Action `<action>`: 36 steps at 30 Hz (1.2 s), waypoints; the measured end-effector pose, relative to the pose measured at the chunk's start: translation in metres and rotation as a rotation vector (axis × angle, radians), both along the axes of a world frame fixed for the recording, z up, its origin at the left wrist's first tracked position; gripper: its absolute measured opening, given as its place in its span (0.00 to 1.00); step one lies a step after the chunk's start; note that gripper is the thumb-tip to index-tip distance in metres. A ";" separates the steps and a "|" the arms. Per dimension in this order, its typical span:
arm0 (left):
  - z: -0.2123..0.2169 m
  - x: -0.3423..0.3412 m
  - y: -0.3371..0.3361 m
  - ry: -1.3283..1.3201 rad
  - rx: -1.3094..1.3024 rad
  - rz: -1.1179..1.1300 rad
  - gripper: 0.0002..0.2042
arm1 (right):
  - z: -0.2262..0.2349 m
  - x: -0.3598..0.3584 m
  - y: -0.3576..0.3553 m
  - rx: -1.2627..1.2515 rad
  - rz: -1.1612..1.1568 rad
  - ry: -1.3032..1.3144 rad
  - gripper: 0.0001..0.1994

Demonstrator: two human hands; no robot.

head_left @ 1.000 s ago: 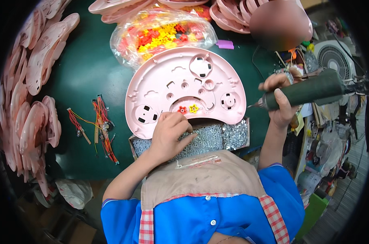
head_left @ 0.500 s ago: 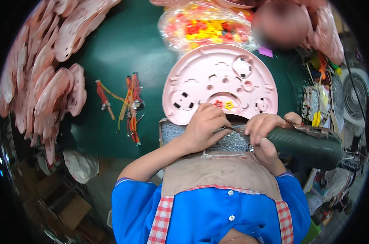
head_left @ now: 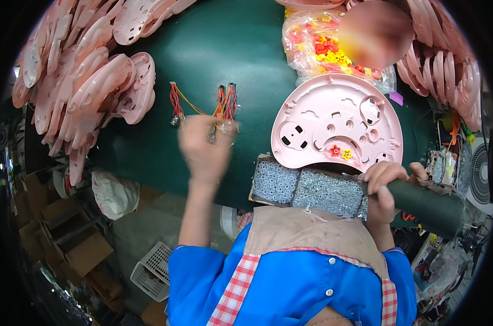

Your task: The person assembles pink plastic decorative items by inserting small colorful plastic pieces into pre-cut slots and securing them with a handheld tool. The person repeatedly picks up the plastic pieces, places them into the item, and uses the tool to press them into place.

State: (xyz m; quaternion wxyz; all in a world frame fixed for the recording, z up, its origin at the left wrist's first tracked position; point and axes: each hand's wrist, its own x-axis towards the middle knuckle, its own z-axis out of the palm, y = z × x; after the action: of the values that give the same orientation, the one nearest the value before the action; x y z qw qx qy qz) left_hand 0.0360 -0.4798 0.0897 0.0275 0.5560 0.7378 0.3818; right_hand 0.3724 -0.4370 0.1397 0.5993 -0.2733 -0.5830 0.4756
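My left hand [head_left: 204,142], smeared by motion, is over the near end of the red and yellow wire bundles [head_left: 228,106]; whether its fingers hold anything is unclear. A single wired piece [head_left: 176,108] lies left of it. My right hand [head_left: 386,187] is wrapped around a dark green cylindrical electric screwdriver [head_left: 428,205], whose tip is hidden. Just beyond that hand lies a pink plastic half-round shell [head_left: 311,119], hollow side up. A red flower piece [head_left: 335,150] and a yellow flower piece [head_left: 347,155] sit near its inner curve.
An open box nearest me has one compartment of small pale round parts [head_left: 275,182] and another of metal screws [head_left: 328,190]. A plastic bag of red and yellow pieces [head_left: 303,46] lies behind the shell. Pink shells pile up at left [head_left: 97,81] and at far right [head_left: 447,81].
My left hand has left the shell's near edge and moved left to the wires. My right hand still grips the screwdriver. The whole view has shifted, so the table things appear farther right.
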 end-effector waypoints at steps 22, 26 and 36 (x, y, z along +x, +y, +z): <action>0.140 -0.143 0.052 -0.940 0.491 -0.715 0.13 | 0.026 0.056 0.019 0.058 0.132 -0.102 0.27; 0.175 -0.125 0.072 -1.485 0.440 -1.037 0.16 | 0.028 0.064 0.017 0.098 0.097 -0.053 0.26; 0.135 -0.039 0.123 -1.209 -0.002 -0.768 0.14 | 0.023 0.067 0.007 0.082 -0.035 0.046 0.28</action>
State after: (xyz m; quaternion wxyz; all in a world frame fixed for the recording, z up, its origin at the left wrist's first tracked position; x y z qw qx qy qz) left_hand -0.0027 -0.3565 0.2247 0.5648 0.4675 0.3458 0.5856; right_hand 0.4394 -0.4296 0.1630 0.6315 -0.2477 -0.5832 0.4469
